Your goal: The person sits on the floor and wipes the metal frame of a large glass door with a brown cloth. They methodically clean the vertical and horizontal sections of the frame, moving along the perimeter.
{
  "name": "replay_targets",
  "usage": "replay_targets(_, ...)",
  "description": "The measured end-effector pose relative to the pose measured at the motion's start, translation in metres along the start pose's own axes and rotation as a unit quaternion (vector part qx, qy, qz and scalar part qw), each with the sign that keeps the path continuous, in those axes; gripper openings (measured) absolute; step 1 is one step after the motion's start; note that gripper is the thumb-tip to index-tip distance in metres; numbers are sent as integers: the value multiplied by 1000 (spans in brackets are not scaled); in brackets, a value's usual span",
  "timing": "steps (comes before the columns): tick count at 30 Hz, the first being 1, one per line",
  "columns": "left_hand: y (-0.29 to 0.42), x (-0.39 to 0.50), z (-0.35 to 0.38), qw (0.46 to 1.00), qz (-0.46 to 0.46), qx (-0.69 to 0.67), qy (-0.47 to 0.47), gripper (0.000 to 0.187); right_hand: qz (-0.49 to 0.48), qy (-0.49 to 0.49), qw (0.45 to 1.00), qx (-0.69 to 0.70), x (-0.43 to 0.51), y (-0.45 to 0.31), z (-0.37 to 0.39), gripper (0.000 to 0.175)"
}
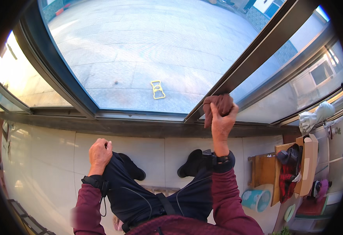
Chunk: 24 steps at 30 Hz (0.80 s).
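A crumpled brown cloth (218, 105) is bunched in my right hand (223, 123), which presses it against the lower end of a dark metal frame upright (256, 50). Part of the cloth hangs below my fingers. Glass panes flank this upright on both sides. My left hand (100, 154) rests on my left knee, its fingers curled and nothing visible in them. The dark bottom rail (142, 116) of the sliding glass door runs across in front of my feet.
A yellow frame-shaped object (158, 89) lies on the paving outside. To my right stand a wooden stool (261, 170), a turquoise bucket (256, 200) and an open cardboard box (308, 164) beside dark and red checked clothing (288, 173). Pale fabric (316, 117) hangs near the right window.
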<state>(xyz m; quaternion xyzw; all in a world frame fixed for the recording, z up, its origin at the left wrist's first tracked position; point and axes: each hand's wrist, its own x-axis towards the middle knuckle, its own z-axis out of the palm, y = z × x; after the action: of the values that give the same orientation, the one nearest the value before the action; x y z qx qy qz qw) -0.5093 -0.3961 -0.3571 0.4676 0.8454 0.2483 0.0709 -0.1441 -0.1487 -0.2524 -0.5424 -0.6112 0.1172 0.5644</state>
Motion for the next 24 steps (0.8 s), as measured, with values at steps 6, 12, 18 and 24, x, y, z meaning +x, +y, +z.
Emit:
replay_targets(6,-5,3,6,999,34,-11,14,22,-155,42,987,25,53,-48,-30,58)
replay_targets(12,1,-5,1,1000,8,-4,1,22,-25,4,999,-46,-6,21,3,61)
replay_targets(18,8,-11,-4,1000,10,8,8,23,187,-135,971,57,-43,75,-1,54)
replay_targets(24,-1,-13,-8,1000,9,4,-21,22,161,-209,954,142,-41,34,-20,53)
